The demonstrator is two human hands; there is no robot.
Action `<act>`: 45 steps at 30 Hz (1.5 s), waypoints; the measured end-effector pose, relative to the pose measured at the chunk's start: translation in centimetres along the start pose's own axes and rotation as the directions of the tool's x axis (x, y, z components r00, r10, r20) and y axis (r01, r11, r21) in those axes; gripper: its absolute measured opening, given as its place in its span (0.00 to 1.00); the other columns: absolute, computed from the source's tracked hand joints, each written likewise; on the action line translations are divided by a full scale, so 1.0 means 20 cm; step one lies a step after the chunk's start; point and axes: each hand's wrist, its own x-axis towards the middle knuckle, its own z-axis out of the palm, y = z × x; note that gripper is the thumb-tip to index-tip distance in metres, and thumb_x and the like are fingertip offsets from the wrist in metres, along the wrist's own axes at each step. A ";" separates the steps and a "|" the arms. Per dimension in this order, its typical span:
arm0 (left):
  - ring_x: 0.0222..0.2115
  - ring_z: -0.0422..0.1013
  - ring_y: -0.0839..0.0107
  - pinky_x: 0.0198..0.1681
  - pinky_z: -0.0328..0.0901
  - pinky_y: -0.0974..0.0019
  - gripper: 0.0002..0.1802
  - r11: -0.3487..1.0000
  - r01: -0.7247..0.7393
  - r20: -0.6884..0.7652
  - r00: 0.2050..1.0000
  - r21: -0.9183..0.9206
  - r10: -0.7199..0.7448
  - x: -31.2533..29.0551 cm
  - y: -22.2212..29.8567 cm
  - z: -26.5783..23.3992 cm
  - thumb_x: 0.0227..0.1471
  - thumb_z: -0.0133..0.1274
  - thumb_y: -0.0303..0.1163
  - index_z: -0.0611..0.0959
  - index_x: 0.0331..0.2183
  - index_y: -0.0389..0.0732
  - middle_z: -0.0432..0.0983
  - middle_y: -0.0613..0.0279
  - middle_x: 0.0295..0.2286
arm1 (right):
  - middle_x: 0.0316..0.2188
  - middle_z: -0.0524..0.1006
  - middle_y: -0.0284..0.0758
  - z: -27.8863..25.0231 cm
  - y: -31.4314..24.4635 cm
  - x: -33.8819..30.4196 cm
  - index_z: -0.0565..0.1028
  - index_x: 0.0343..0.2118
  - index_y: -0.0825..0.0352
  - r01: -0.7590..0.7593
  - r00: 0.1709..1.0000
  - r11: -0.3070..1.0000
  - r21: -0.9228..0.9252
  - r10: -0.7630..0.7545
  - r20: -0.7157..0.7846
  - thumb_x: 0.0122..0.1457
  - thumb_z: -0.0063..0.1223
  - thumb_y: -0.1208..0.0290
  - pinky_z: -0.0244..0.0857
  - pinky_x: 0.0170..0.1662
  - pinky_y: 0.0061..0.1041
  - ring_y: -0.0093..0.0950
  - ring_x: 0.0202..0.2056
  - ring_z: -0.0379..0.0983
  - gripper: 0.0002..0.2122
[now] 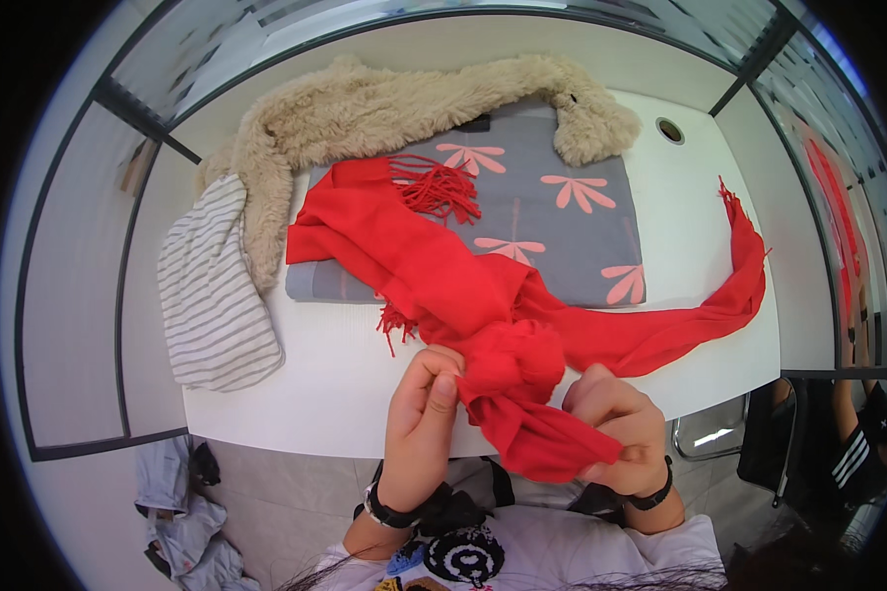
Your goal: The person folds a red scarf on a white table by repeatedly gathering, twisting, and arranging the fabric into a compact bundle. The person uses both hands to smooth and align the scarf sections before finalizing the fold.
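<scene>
A long red scarf (404, 241) with fringed ends lies across the white table, bunched into a thick knot or bundle near the front edge. My left hand (426, 399) pinches the scarf's fabric at the left side of that bundle. Below and to the right, my right hand (623, 428) is closed on a narrower loop of the same scarf, stretched out from the bundle. One fringed end rests at the upper middle, while another tail curves away to the far right. How the cloth is wound inside the bundle cannot be made out.
Under the scarf is a folded grey cloth (601, 246) with pink flower shapes. Behind it stretches a fluffy beige scarf (355, 113). A striped knit hat (217, 305) sits at the left. Partition walls enclose the table (315, 414); a chair (784, 433) stands at the right.
</scene>
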 end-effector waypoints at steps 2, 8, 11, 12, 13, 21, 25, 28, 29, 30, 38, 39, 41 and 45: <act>0.32 0.56 0.80 0.38 0.55 0.77 0.08 0.999 -0.034 -0.001 0.999 0.021 0.034 -0.01 0.00 -0.01 0.67 0.41 0.31 0.70 0.35 0.37 0.63 0.67 0.34 | 0.36 0.76 0.39 -0.01 0.02 -0.01 0.78 0.31 0.73 0.066 0.998 0.998 -0.011 -0.065 0.016 0.48 0.62 0.79 0.60 0.40 0.30 0.33 0.34 0.67 0.07; 0.32 0.61 0.73 0.38 0.60 0.73 0.03 0.879 -0.186 0.103 0.982 0.438 0.157 -0.03 0.02 0.01 0.62 0.46 0.24 0.71 0.35 0.35 0.65 0.60 0.33 | 0.39 0.75 0.44 -0.08 -0.05 -0.04 0.73 0.48 0.74 -0.373 0.906 0.922 -0.099 0.385 0.177 0.48 0.56 0.79 0.61 0.48 0.33 0.39 0.42 0.68 0.21; 0.33 0.66 0.64 0.39 0.63 0.69 0.04 0.796 -0.264 0.182 0.964 0.545 0.195 -0.03 0.07 0.06 0.57 0.51 0.22 0.73 0.35 0.34 0.67 0.54 0.34 | 0.36 0.75 0.43 0.01 -0.10 -0.02 0.74 0.45 0.71 -0.323 0.914 0.788 -0.524 0.403 0.042 0.48 0.64 0.69 0.61 0.48 0.34 0.41 0.40 0.68 0.21; 0.33 0.67 0.62 0.39 0.64 0.67 0.06 0.725 -0.304 0.230 0.952 0.618 0.203 -0.03 0.08 0.07 0.56 0.53 0.21 0.73 0.35 0.34 0.68 0.53 0.34 | 0.34 0.74 0.43 0.05 -0.12 0.00 0.74 0.43 0.70 -0.369 0.896 0.634 -0.680 0.437 -0.078 0.47 0.66 0.66 0.61 0.47 0.34 0.41 0.39 0.68 0.22; 0.34 0.68 0.59 0.40 0.65 0.64 0.11 0.711 -0.303 0.210 0.953 0.634 0.218 -0.03 0.06 0.08 0.52 0.57 0.22 0.74 0.37 0.34 0.68 0.52 0.35 | 0.29 0.72 0.40 0.05 -0.07 -0.01 0.75 0.41 0.67 -0.301 0.921 0.592 -0.748 0.385 -0.065 0.46 0.68 0.63 0.61 0.42 0.34 0.40 0.34 0.66 0.21; 0.34 0.67 0.57 0.38 0.63 0.59 0.30 0.391 -0.330 0.323 0.943 0.859 0.086 0.03 0.17 0.11 0.47 0.64 0.43 0.79 0.48 0.36 0.70 0.57 0.36 | 0.25 0.73 0.31 0.05 0.00 -0.04 0.77 0.35 0.63 -0.130 0.968 0.739 -0.661 0.240 0.078 0.46 0.66 0.74 0.57 0.35 0.30 0.32 0.29 0.68 0.12; 0.28 0.68 0.62 0.33 0.59 0.61 0.18 0.479 -0.322 0.356 0.934 0.816 0.021 0.06 0.17 0.02 0.47 0.63 0.36 0.79 0.39 0.38 0.70 0.62 0.24 | 0.24 0.71 0.30 0.00 0.01 -0.03 0.78 0.34 0.64 -0.117 0.975 0.809 -0.576 0.205 0.089 0.46 0.67 0.72 0.55 0.34 0.29 0.31 0.28 0.65 0.12; 0.26 0.67 0.63 0.34 0.58 0.62 0.15 0.504 -0.270 0.313 0.950 0.821 0.000 0.03 0.18 0.01 0.43 0.62 0.29 0.78 0.36 0.39 0.70 0.62 0.23 | 0.25 0.70 0.31 0.02 0.03 -0.02 0.79 0.35 0.64 -0.090 0.989 0.834 -0.545 0.140 0.050 0.45 0.68 0.72 0.54 0.34 0.28 0.31 0.28 0.64 0.13; 0.24 0.66 0.63 0.34 0.58 0.62 0.17 0.518 -0.234 0.237 0.970 0.823 0.060 0.02 0.18 0.03 0.37 0.59 0.24 0.77 0.34 0.40 0.68 0.62 0.22 | 0.27 0.71 0.31 0.01 0.03 -0.03 0.80 0.35 0.65 -0.112 0.988 0.852 -0.512 0.148 0.031 0.45 0.67 0.74 0.56 0.35 0.29 0.32 0.29 0.64 0.12; 0.24 0.66 0.63 0.34 0.58 0.62 0.17 0.517 -0.233 0.238 0.970 0.823 0.059 0.01 0.18 0.02 0.37 0.59 0.24 0.77 0.34 0.40 0.68 0.62 0.22 | 0.27 0.71 0.31 0.01 0.03 -0.02 0.80 0.35 0.65 -0.113 0.988 0.852 -0.510 0.149 0.030 0.45 0.67 0.74 0.56 0.35 0.29 0.32 0.29 0.64 0.12; 0.23 0.57 0.68 0.31 0.54 0.66 0.06 0.619 -0.082 -0.246 0.871 0.781 0.425 0.08 0.20 -0.17 0.37 0.51 0.20 0.71 0.21 0.37 0.60 0.63 0.19 | 0.33 0.68 0.37 -0.08 0.02 -0.08 0.70 0.24 0.68 -0.015 0.971 0.900 0.435 0.116 -0.208 0.61 0.46 0.66 0.59 0.56 0.45 0.37 0.44 0.66 0.12; 0.23 0.57 0.68 0.31 0.54 0.66 0.06 0.635 -0.086 -0.234 0.885 0.768 0.402 0.08 0.19 -0.17 0.37 0.51 0.20 0.71 0.22 0.37 0.60 0.63 0.18 | 0.34 0.68 0.38 -0.11 0.00 -0.07 0.70 0.25 0.69 -0.140 0.957 0.913 0.383 0.224 -0.183 0.61 0.45 0.65 0.59 0.55 0.42 0.36 0.44 0.66 0.13; 0.22 0.58 0.67 0.29 0.54 0.65 0.06 0.597 -0.073 -0.196 0.906 0.799 0.374 0.07 0.17 -0.14 0.37 0.52 0.21 0.71 0.22 0.37 0.60 0.63 0.18 | 0.38 0.69 0.40 -0.16 -0.03 -0.04 0.71 0.27 0.71 -0.400 0.882 0.910 0.106 0.414 -0.226 0.62 0.43 0.64 0.59 0.55 0.36 0.36 0.44 0.66 0.14; 0.22 0.57 0.67 0.29 0.53 0.64 0.09 0.539 -0.024 -0.173 0.934 0.842 0.312 0.04 0.16 -0.05 0.34 0.56 0.24 0.72 0.21 0.40 0.60 0.64 0.17 | 0.45 0.71 0.42 -0.10 -0.10 0.00 0.74 0.40 0.72 -0.442 0.887 0.786 -0.433 0.311 -0.342 0.57 0.52 0.62 0.61 0.53 0.33 0.37 0.47 0.68 0.16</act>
